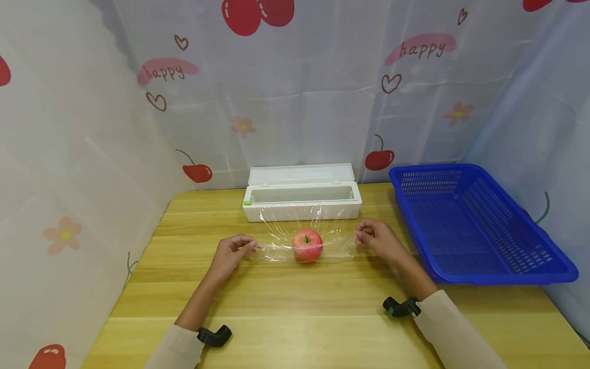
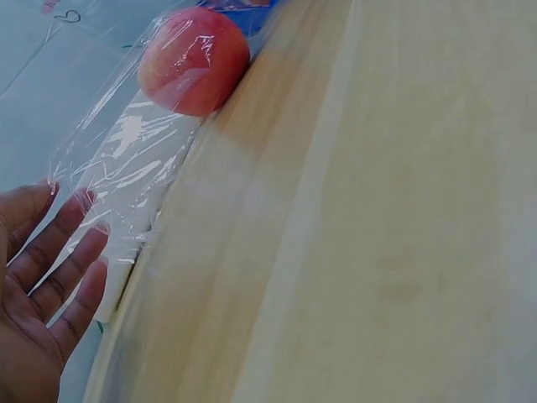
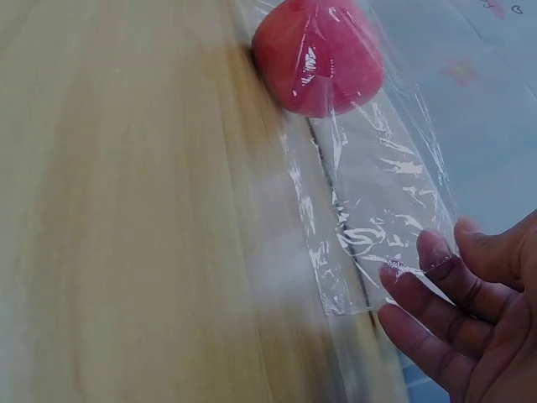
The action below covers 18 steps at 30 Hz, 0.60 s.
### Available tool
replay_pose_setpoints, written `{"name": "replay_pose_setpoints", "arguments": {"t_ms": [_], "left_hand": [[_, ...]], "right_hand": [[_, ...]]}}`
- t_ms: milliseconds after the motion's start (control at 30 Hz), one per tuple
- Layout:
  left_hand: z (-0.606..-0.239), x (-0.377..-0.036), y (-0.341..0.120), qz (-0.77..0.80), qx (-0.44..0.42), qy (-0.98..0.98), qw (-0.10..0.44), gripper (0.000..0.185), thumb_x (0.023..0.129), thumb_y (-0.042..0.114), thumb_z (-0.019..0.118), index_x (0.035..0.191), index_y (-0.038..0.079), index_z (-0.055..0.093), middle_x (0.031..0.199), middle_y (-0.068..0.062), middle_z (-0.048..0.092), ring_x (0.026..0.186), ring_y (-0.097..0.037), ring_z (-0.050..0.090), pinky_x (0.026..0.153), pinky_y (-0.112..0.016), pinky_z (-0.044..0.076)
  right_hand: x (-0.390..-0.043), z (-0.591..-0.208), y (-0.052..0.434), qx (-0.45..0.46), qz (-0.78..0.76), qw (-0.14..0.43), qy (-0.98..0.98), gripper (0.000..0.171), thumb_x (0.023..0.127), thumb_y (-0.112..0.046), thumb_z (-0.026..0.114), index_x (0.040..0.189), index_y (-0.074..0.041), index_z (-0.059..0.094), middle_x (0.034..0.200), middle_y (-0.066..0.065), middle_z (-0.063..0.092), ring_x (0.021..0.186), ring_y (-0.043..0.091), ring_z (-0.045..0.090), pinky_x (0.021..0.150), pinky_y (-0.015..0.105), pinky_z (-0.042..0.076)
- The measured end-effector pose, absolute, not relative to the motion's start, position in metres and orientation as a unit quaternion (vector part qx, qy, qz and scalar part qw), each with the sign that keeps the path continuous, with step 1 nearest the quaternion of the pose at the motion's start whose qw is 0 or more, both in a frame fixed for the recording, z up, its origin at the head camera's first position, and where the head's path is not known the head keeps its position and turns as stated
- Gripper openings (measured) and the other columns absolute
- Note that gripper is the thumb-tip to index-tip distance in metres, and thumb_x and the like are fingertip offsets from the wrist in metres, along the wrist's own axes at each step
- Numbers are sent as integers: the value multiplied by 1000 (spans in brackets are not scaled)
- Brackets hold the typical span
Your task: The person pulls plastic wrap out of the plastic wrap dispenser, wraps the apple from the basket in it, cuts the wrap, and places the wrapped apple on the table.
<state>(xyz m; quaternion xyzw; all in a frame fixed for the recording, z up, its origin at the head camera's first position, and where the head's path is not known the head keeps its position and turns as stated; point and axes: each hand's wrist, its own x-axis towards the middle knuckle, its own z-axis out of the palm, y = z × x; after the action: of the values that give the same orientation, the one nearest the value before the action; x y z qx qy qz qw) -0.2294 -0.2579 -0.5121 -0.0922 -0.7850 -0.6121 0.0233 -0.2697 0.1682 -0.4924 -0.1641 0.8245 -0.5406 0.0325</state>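
Note:
A red apple [image 1: 308,252] sits on the wooden table behind a sheet of clear cling film [image 1: 276,253], which stretches across its front and top. My left hand [image 1: 232,252] pinches the film's left corner between thumb and index finger, the other fingers spread in the left wrist view. At the opposite corner, my right hand [image 1: 377,240] pinches the film likewise. Both wrist views show the apple [image 2: 195,61] through the shiny, creased film [image 3: 369,180]. Neither hand touches the fruit. Behind it, the film's far part rises toward the white dispenser box [image 1: 301,211].
The dispenser's lid [image 1: 301,174] stands raised at the back, with a green slider [image 1: 247,203] at its front left edge. A blue plastic basket [image 1: 507,279] occupies the right side of the wooden table [image 1: 295,312]. Printed curtains [image 1: 313,113] hang around the table.

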Motion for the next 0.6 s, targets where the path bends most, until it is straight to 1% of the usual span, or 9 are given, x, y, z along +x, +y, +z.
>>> {"name": "replay_pose_setpoints", "arguments": {"t_ms": [133, 200, 267, 433, 600], "left_hand": [[-512, -230, -258, -614, -92, -784, 20, 21, 99, 16, 69, 106, -4, 73, 101, -25, 73, 91, -36, 70, 74, -42, 62], [-514, -231, -258, -618, -90, -781, 21, 21, 99, 15, 69, 106, -4, 73, 101, -26, 73, 91, -38, 69, 74, -43, 62], [-515, -231, -258, -619, -85, -780, 25, 22, 98, 17, 69, 106, -3, 74, 100, -23, 73, 90, -36, 69, 73, -41, 62], [-518, -230, -258, -616, -88, -782, 37, 23, 98, 22, 70, 103, 0, 76, 96, -16, 76, 85, -27, 71, 68, -32, 60], [-518, -231, -260, -616, -89, -781, 49, 26, 100, 22, 67, 106, -1, 76, 98, -16, 76, 86, -26, 71, 67, -33, 61]], "right_hand": [[-271, -492, 168, -162, -548, 38, 820, 6, 98, 4, 61, 96, 9, 62, 81, 20, 66, 75, 33, 66, 67, 33, 60], [-272, -492, 168, -156, -552, 44, 818, 6, 99, 4, 60, 96, 9, 61, 82, 21, 67, 77, 35, 67, 69, 34, 61], [-272, -493, 167, -150, -555, 49, 817, 7, 99, 3, 60, 97, 10, 61, 82, 22, 67, 79, 37, 68, 70, 33, 61], [-272, -495, 167, -144, -562, 57, 813, 9, 99, 2, 60, 98, 11, 61, 83, 23, 67, 80, 38, 68, 70, 32, 61], [-273, -497, 168, -148, -574, 63, 803, 10, 99, 3, 60, 100, 13, 61, 85, 23, 68, 79, 33, 69, 73, 34, 62]]}}
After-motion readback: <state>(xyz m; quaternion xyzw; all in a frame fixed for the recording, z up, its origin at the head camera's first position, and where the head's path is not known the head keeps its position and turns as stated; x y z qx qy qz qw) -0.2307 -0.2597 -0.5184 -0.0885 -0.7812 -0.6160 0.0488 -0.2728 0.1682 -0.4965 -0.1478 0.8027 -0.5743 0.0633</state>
